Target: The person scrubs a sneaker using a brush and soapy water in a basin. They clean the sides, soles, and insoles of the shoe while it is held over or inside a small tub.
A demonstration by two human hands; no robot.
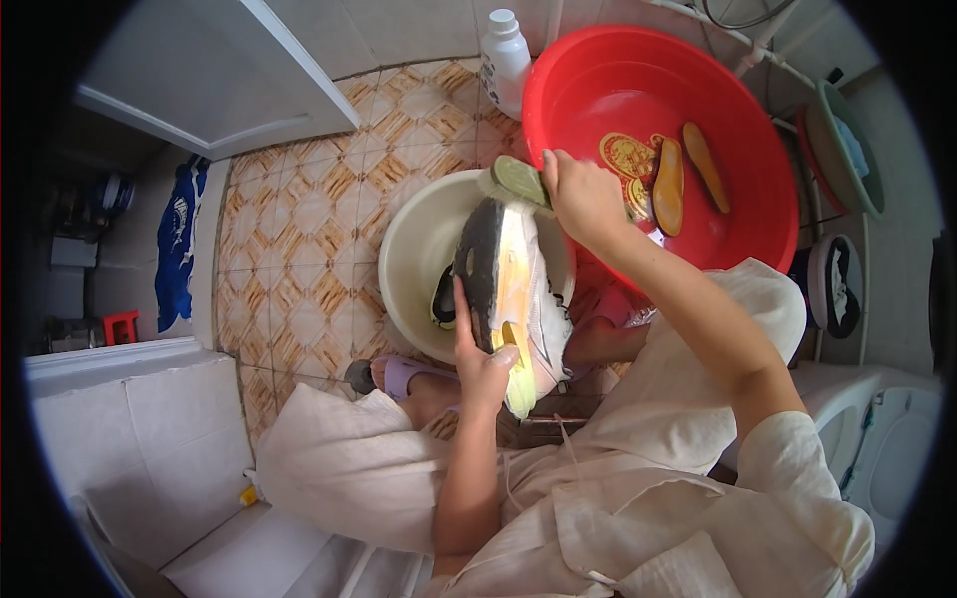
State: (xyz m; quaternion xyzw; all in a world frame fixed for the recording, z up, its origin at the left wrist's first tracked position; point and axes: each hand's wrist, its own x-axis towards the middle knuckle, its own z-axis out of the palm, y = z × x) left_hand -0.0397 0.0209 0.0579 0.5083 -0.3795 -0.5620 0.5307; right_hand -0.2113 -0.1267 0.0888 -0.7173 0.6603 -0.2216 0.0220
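My left hand [482,366] grips a white, black and yellow sneaker [516,299] near its heel, holding it on its side above a cream plastic basin [404,224]. In my right hand [587,196] is a green scrub brush [517,179], its pale bristles against the toe end of the shoe. Part of another dark shoe [444,299] shows inside the cream basin, mostly hidden. Two orange-brown insoles [669,187] lie in a large red basin [591,67] at the upper right.
A white bottle [506,67] stands beside the red basin on the patterned tile floor [299,247]. At the upper left is a door panel [217,67], with a blue cloth [179,247] by the doorway. Stacked basins [852,149] lean at the right, above a white toilet [890,448].
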